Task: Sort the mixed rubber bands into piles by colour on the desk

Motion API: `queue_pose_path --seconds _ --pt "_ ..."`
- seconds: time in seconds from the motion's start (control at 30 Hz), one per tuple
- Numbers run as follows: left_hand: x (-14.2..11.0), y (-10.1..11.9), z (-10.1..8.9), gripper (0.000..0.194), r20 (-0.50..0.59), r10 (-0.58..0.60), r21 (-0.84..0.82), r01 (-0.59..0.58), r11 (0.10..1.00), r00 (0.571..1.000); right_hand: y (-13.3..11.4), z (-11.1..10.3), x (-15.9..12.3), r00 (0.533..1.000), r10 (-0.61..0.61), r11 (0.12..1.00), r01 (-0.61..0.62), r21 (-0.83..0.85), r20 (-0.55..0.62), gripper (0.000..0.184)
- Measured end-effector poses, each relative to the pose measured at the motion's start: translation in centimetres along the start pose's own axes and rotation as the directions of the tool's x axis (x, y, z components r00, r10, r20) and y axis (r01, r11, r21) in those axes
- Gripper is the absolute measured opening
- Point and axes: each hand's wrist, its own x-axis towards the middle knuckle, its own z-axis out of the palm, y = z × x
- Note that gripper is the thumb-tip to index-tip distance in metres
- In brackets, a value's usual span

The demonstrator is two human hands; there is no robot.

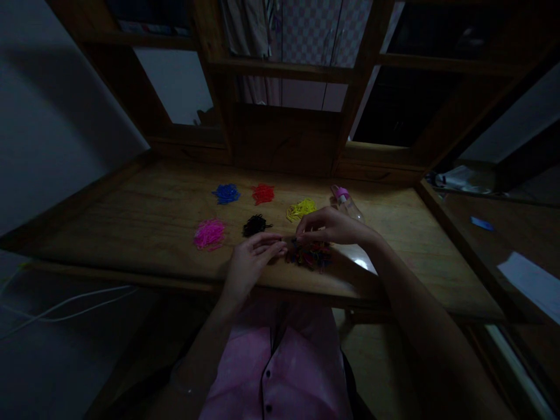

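Observation:
A mixed pile of thin, many-coloured bands or strips [312, 256] lies near the desk's front edge; their exact kind is too small to tell. Over its far side bends my right hand [326, 226], fingers closed in a pinch at the pile's left part. My left hand [254, 256] is just left of the pile, its thumb and fingertips pressed together. Whatever either pinch holds is too small and dark to make out. Sorted heaps lie beyond: black [256, 225], pink [209, 234], blue [226, 193], red [263, 193] and yellow [301, 209], this one close to my right hand.
A clear bottle with a pink cap [347, 203] lies behind my right wrist. Wooden shelving [284, 137] rises at the desk's back. Raised wooden edges border the desk [420, 245] left and right. White paper [531, 283] is on a surface at the right; white cables [65, 309] hang at the left.

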Motion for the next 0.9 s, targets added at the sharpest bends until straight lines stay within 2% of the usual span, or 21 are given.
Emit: queue_pose_path --seconds 0.1,0.17,0.4,0.63,0.8,0.9 --pt "-0.3 0.4 0.5 0.04 -0.06 0.015 -0.05 -0.018 0.999 0.998 0.0 1.0 0.6 0.997 0.009 0.971 0.008 0.24 -0.07 0.028" --pt "-0.6 0.8 0.8 0.039 -0.105 0.039 -0.057 -0.045 0.997 0.994 0.1 1.5 1.0 0.992 0.018 0.946 0.022 0.323 -0.121 0.028" --pt "-1.0 2.1 1.7 0.035 -0.168 0.149 -0.006 -0.152 0.988 0.975 0.8 2.5 1.7 0.974 -0.002 0.89 0.105 0.443 -0.226 0.027" --pt "-1.2 2.5 2.1 0.032 -0.185 0.214 0.102 -0.198 0.975 0.959 0.4 2.7 1.6 0.975 0.025 0.871 0.088 0.483 -0.222 0.026" --pt "-0.8 2.1 1.8 0.028 -0.18 0.164 -0.065 -0.178 0.982 0.97 0.2 2.5 1.3 0.982 0.017 0.881 0.074 0.468 -0.187 0.026" --pt "-0.6 1.9 1.4 0.028 -0.172 0.104 -0.194 -0.137 0.971 0.98 0.2 2.1 1.3 0.957 0.047 0.846 0.114 0.52 -0.286 0.024"
